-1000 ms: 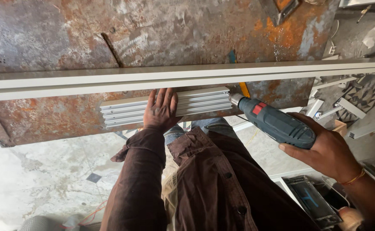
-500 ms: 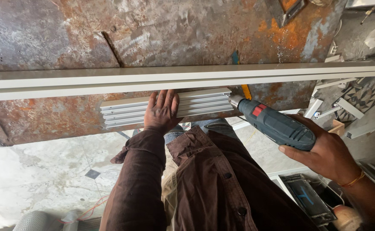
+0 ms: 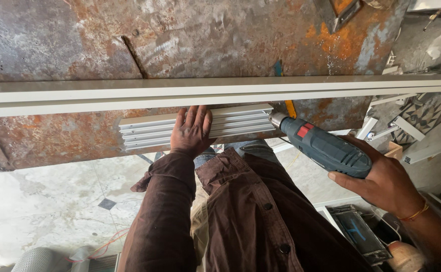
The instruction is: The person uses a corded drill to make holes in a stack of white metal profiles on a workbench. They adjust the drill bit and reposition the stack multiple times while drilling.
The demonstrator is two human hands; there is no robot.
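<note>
Drill and ribbed section on the rusty bench

Drill (image 3: 326, 148): one, blue-grey with a red switch, gripped in my right hand (image 3: 381, 181); its nose meets the right end of the short ribbed aluminium section (image 3: 145, 132). Ribbed section: one, lying flat on the rusted steel tabletop (image 3: 79, 40), near its front edge. My left hand (image 3: 192, 131) lies flat on that section, fingers spread, holding nothing. Long pale aluminium profile (image 3: 79, 93): one, spanning the table just behind the section. Offcuts (image 3: 421, 151): several on the floor, right, too jumbled to count.
</note>
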